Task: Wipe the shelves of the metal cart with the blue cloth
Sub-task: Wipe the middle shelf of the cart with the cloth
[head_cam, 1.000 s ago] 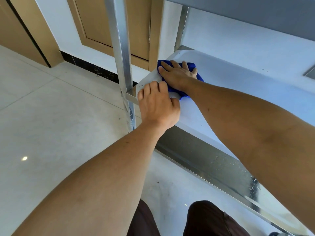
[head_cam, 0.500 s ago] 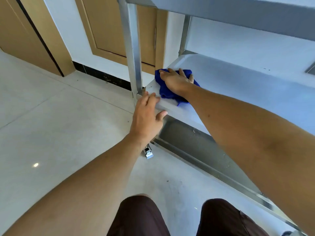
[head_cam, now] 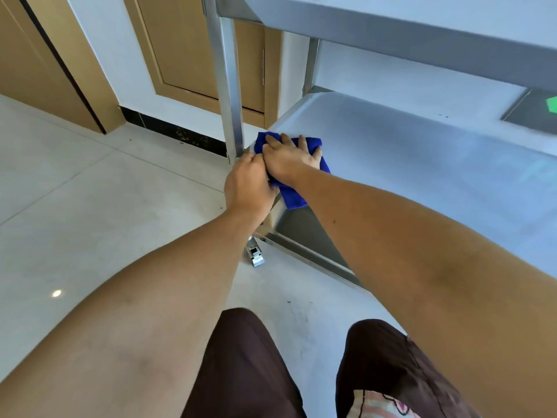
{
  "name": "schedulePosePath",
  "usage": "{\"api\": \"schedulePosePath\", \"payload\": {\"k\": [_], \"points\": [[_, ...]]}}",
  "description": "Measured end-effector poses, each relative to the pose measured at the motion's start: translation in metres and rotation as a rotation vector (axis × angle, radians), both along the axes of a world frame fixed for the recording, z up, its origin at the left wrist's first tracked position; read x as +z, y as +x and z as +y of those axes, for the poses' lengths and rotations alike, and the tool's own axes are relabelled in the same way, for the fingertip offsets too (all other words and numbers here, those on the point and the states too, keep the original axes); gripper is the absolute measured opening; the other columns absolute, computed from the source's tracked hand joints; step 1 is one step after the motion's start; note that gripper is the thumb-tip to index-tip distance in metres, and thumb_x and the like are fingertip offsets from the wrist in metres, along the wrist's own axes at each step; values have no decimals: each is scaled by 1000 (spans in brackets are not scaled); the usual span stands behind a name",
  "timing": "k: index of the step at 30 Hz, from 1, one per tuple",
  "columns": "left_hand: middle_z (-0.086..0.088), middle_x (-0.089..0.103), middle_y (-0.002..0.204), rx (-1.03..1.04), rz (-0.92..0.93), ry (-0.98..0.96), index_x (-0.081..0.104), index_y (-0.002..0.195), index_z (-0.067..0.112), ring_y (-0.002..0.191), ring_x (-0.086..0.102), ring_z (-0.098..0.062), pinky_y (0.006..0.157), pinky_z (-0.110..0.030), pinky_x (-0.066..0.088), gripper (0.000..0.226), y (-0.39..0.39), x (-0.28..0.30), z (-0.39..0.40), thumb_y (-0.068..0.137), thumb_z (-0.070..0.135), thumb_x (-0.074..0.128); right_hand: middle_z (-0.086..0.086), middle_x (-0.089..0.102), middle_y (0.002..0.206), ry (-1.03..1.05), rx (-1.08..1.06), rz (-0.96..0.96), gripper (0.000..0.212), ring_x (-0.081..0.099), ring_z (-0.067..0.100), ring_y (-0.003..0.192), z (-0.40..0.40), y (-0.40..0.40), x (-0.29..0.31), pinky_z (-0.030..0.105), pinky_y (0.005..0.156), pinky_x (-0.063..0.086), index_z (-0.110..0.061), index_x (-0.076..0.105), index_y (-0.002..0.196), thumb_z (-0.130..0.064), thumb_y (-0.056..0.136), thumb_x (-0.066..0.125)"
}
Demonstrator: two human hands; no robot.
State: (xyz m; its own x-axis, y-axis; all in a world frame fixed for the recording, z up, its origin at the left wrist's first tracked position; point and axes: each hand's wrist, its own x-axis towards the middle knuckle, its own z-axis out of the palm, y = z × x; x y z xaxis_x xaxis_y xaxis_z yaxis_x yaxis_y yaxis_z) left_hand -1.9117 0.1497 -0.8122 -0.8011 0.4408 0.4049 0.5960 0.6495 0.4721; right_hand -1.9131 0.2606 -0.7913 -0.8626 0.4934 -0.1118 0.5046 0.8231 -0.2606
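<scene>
The metal cart's middle shelf (head_cam: 407,158) runs from centre to right, with its upright post (head_cam: 229,95) at the near left corner. The blue cloth (head_cam: 294,196) lies at that corner and hangs over the shelf's front edge. My right hand (head_cam: 289,159) presses flat on the cloth with its fingers spread. My left hand (head_cam: 247,188) grips the shelf's corner edge just below the post, touching the right hand. The cart's top shelf (head_cam: 391,22) overhangs above.
A lower shelf (head_cam: 304,236) and a caster wheel (head_cam: 255,256) show under the corner. Pale floor tiles (head_cam: 90,221) spread to the left. Wooden doors (head_cam: 193,46) and a wall with dark skirting stand behind. My knees (head_cam: 250,357) are at the bottom.
The right hand has drawn the cloth toward the shelf's near left corner and over its front edge. The left hand has shifted up against the right hand. The view has pulled back.
</scene>
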Motion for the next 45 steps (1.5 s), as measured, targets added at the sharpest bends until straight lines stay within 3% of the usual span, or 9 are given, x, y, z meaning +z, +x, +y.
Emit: {"api": "schedulePosePath", "payload": {"k": [4, 9, 31, 35, 39, 45], "points": [[-12, 68, 99, 12, 19, -251, 69, 106, 14, 93, 61, -30, 72, -37, 48, 19, 3, 25, -4, 88, 17, 62, -1, 21, 167, 59, -32, 34, 54, 5, 35, 154, 0, 36, 1, 69, 116, 1, -39, 23, 158, -49, 105, 16], [-12, 66, 108, -58, 55, -379, 68, 109, 11, 109, 54, -32, 86, -40, 49, 27, 12, 34, 2, 88, 23, 56, -3, 23, 166, 103, -83, 41, 55, 8, 34, 154, 16, 78, -3, 67, 118, 4, -40, 25, 156, -54, 104, 16], [-8, 67, 108, -689, 174, -316, 59, 103, 14, 104, 55, -30, 88, -43, 47, 26, 196, 13, 168, 96, 25, 36, -9, 35, 158, 171, -534, 32, 58, 21, 27, 147, 145, 312, -12, 60, 112, 17, -45, 36, 147, -60, 96, 14], [-6, 66, 115, -762, 172, -334, 60, 104, 17, 109, 54, -29, 91, -41, 45, 32, 224, 10, 192, 97, 36, 35, -9, 37, 157, 175, -632, 44, 58, 21, 27, 147, 166, 356, -14, 59, 112, 16, -45, 37, 146, -62, 96, 14], [-4, 50, 146, -717, 189, -404, 57, 129, 26, 135, 41, -27, 109, -50, 31, 50, 239, -3, 203, 98, 52, 29, -9, 37, 157, 173, -711, 42, 59, 19, 29, 149, 187, 398, -13, 59, 113, 13, -43, 38, 146, -64, 95, 16], [-4, 58, 127, -622, 268, -441, 60, 116, 23, 121, 49, -29, 103, -58, 33, 70, 250, -2, 213, 87, 74, 22, -11, 38, 156, 154, -819, 59, 61, 17, 27, 150, 207, 441, -13, 61, 113, 10, -45, 41, 142, -70, 90, 21]]}}
